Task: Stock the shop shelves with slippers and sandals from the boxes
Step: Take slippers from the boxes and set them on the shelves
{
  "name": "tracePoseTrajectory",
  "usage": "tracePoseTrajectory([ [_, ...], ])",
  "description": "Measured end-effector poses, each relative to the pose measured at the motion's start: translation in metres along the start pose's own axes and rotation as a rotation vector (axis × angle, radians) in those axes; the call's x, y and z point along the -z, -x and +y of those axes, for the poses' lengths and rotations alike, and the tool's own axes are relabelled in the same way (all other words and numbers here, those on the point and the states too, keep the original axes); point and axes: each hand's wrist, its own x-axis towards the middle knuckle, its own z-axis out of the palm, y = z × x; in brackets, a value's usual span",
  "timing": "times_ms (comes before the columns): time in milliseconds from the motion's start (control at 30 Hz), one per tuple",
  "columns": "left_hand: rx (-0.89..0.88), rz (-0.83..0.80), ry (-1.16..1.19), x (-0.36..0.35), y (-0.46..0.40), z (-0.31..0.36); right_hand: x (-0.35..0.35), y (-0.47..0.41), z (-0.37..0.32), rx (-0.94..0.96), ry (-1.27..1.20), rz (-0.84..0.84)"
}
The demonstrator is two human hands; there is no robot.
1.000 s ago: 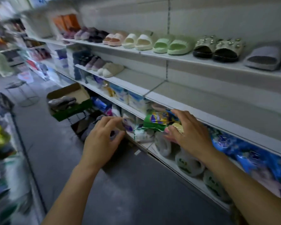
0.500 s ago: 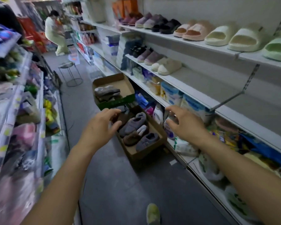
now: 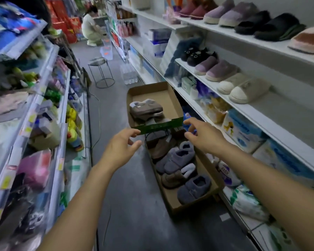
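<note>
A raised cardboard box with a green front edge (image 3: 158, 126) holds brown and grey fleece slippers (image 3: 145, 108). Below it, a second cardboard box (image 3: 205, 192) on the floor holds several grey-blue and brown slippers (image 3: 177, 159). My left hand (image 3: 121, 148) reaches toward the left end of the green edge, fingers relaxed, holding nothing. My right hand (image 3: 203, 134) hovers at the right end of that edge, fingers spread, also holding nothing. The right-hand shelves carry cream slippers (image 3: 243, 88), purple slippers (image 3: 216, 68) and black furry ones (image 3: 266, 24).
The aisle floor (image 3: 134, 205) runs between two shelf units. A round metal stool (image 3: 101, 73) stands further down. A person crouches at the far end (image 3: 91, 28). Packaged goods (image 3: 241, 129) fill the lower right shelves; plush items (image 3: 33, 167) crowd the left shelf.
My view has swung left from the lower shelf to the aisle. My right hand has left the packets there, and both hands have moved up to the green-edged box.
</note>
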Motion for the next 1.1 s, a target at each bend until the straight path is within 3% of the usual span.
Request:
tracePoseTrajectory([
  [533, 0.308, -0.282, 0.286, -0.004, -0.328, -0.214, -0.126, -0.353, -0.029, -0.334, -0.315, -0.130],
  [867, 0.834, -0.341, 0.749, -0.102, -0.444, -0.274, -0.161, -0.517, 0.019, -0.458, -0.345, -0.191],
  [1100, 1.122, -0.337, 0.891, -0.176, -0.521, -0.318, -0.207, -0.650, 0.054, -0.394, -0.240, -0.315],
])
